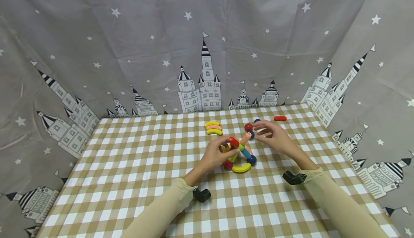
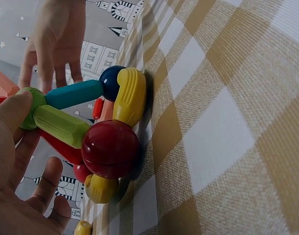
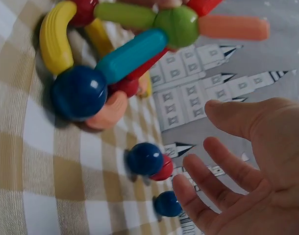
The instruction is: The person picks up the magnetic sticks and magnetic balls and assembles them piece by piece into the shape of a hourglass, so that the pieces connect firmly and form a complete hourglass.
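A magnetic rod-and-ball pyramid stands on the cloth. Its base has curved rods, one of them yellow (image 1: 241, 168), joining a dark red ball (image 2: 110, 149) and a dark blue ball (image 3: 78, 93). A teal rod (image 3: 132, 54) and a lime rod (image 2: 61, 126) rise to a green ball (image 3: 178, 27) at the top. From that ball a peach rod (image 3: 235, 28) and a red rod (image 1: 234, 142) stick out upward. My left hand (image 1: 215, 155) pinches the green ball. Beside the pyramid, my right hand (image 1: 275, 135) has loosely bent, spread fingers and holds nothing.
Close to the right fingers lie a loose red ball (image 1: 248, 127), a blue ball (image 1: 251, 134) and another blue ball (image 1: 257, 121). A red rod (image 1: 280, 118) lies farther back. Yellow and peach curved rods (image 1: 214, 132) sit behind the left hand. A grey curtain (image 1: 181, 26) backs the table.
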The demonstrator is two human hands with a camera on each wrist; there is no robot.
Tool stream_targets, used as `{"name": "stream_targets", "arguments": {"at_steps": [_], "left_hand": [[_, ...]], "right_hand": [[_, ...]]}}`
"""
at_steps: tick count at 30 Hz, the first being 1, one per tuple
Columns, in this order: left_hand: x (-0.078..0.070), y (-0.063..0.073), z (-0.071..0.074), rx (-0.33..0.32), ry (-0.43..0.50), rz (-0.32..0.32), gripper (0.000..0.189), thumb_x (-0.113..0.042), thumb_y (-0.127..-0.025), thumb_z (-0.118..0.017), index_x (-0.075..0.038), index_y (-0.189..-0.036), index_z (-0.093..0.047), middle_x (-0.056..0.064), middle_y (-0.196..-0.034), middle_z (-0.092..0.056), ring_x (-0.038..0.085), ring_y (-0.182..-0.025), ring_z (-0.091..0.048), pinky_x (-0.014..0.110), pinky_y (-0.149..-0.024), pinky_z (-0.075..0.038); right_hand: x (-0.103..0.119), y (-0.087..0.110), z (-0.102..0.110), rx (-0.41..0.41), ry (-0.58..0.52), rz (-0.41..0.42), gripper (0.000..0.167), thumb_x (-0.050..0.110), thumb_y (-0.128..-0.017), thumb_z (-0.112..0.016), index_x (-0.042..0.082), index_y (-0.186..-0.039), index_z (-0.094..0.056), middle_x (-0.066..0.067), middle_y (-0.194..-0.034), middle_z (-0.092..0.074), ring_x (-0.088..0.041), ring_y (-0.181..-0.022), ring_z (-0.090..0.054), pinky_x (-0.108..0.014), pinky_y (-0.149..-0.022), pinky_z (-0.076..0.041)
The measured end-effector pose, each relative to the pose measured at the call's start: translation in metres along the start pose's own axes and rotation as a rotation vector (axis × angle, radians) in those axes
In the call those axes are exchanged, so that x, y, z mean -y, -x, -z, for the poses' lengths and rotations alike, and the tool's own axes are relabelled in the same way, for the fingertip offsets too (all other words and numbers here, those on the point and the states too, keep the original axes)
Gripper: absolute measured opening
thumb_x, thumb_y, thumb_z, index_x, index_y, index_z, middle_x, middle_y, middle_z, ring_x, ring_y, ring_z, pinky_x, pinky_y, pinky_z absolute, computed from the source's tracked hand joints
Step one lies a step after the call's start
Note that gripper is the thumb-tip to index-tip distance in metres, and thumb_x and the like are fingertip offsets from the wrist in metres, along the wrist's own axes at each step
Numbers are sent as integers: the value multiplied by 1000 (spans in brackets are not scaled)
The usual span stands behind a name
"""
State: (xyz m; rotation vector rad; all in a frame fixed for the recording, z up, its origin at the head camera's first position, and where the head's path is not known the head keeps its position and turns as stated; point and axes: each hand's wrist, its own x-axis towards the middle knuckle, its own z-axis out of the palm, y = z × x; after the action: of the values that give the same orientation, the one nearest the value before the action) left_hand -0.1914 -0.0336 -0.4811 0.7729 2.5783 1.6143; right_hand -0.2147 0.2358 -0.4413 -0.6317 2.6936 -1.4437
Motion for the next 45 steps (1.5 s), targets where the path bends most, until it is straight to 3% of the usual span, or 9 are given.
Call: {"name": "stream_targets", "arguments": {"at_steps": [7,12,23,31,37,45], "left_hand": [[0,0,1,-2,21,6,26,-24,-92,-80,-12,-114,-72,5,-102,-73,21,-86,-63,41,-77,-55],[0,1,1,2,30,12,26,-25,-93,-80,-12,-114,-72,7,-102,-73,27,-88,-64,44,-78,-55],[0,0,1,7,10,28,29,-26,-92,-80,-14,-117,-72,-1,-104,-73,20,-88,-65,27,-73,-52],[0,0,1,3,12,11,27,-26,-93,-79,-13,-115,-72,4,-102,-73,24,-87,-64,29,-73,-52],[1,0,0,4,7,19,29,-28,-92,-80,-14,-116,-72,-1,-102,-73,22,-88,-65,28,-73,-51],[0,0,0,-3,23,3,27,-26,-92,-80,-13,-114,-72,6,-102,-73,21,-85,-63,28,-72,-51]], "right_hand": [[-19,-14,-7,16,40,-39,44,6,-95,-73,-2,-136,-57,-28,-128,-62,-42,-111,-65,-54,-94,-54],[-30,-20,-17,30,68,-97,45,11,-94,-76,3,-135,-59,-24,-129,-62,-41,-118,-62,-51,-97,-53],[-37,-29,-27,46,180,-140,32,16,-95,-76,7,-124,-65,-22,-125,-66,-39,-113,-64,-52,-96,-53],[-40,-28,-28,31,188,-162,30,14,-94,-76,7,-121,-64,-21,-122,-67,-37,-110,-65,-50,-96,-53],[-41,-25,-22,36,163,-167,30,8,-92,-76,5,-119,-63,-21,-123,-65,-36,-107,-65,-50,-95,-54],[-37,-23,-17,65,162,-175,33,6,-91,-76,6,-122,-63,-21,-123,-64,-36,-106,-65,-50,-93,-54]]}}
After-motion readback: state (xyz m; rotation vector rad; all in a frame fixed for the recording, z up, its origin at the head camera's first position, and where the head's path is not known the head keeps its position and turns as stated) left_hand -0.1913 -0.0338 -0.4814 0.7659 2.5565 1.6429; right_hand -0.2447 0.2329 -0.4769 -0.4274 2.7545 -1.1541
